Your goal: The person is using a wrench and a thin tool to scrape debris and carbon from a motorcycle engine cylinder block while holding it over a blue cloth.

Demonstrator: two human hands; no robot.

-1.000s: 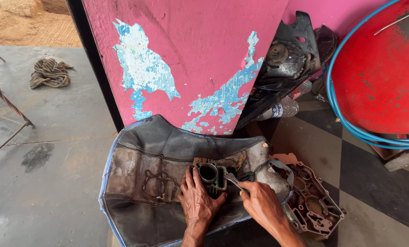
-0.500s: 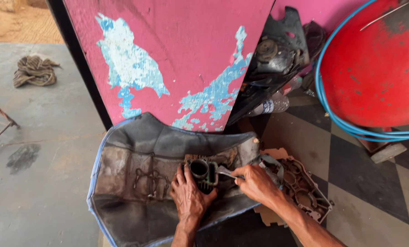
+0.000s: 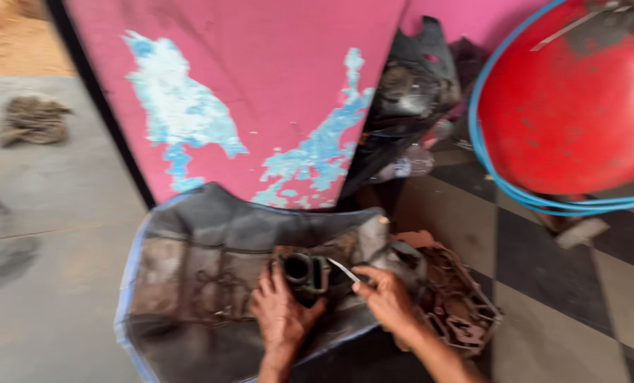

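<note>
While left hand (image 3: 280, 318) steadies engine cylinder (image 3: 304, 272), right hand (image 3: 385, 298) grips metal blade (image 3: 344, 270).

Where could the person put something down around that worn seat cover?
The grey concrete floor left of the seat cover, up to the rag, is bare. So are the checkered tiles below the red tank. Crowded: around both hands, the cylinder and engine casing.

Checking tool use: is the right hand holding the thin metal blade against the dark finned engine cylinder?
Yes, the right hand grips a thin metal blade whose tip reaches the dark finned engine cylinder steadied by the left hand.
</note>
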